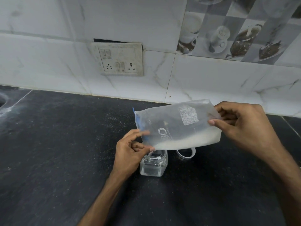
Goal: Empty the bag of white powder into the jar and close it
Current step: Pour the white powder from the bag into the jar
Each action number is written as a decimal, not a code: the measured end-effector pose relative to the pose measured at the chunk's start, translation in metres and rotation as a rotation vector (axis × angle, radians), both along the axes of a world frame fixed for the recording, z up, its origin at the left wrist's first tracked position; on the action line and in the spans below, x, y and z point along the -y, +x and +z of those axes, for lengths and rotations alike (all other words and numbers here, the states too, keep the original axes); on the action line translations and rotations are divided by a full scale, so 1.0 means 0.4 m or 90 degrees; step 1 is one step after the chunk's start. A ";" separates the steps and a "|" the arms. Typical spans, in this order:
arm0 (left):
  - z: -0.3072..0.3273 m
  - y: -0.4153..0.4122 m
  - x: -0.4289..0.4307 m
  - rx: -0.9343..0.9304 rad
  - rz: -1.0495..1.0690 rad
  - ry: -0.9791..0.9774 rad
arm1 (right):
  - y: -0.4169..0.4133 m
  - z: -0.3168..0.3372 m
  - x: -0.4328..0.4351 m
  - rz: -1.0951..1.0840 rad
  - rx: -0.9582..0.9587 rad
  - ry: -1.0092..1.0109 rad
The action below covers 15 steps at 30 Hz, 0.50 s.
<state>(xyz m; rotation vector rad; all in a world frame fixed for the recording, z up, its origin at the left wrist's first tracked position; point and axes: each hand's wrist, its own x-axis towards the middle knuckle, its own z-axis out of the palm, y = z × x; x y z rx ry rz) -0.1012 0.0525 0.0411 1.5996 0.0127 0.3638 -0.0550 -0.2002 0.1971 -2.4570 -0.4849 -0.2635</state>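
Note:
A clear zip bag (175, 126) with a blue seal strip hangs sideways above the counter, white powder gathered along its lower edge. My left hand (130, 152) pinches the bag's lower left corner by the seal, just over the mouth of a clear square jar (154, 167). My right hand (241, 126) grips the bag's closed right end, held slightly higher. The jar stands upright and uncovered, a little white powder on its rim. Its clear round lid (185, 154) lies on the counter just right of the jar, partly hidden behind the bag.
The dark stone counter (65, 160) carries scattered white dust. A tiled wall with a switch-and-socket plate (120, 59) rises behind. A sink edge (2, 101) shows at the far left.

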 end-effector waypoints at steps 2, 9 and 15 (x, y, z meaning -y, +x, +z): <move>-0.004 -0.002 -0.002 -0.001 0.005 -0.002 | -0.004 -0.006 -0.001 -0.010 -0.001 0.017; -0.005 -0.005 0.003 -0.009 -0.001 -0.001 | -0.016 -0.029 0.017 -0.045 -0.012 0.050; -0.005 -0.007 0.018 -0.017 -0.016 -0.008 | -0.031 -0.039 0.028 -0.087 0.002 0.041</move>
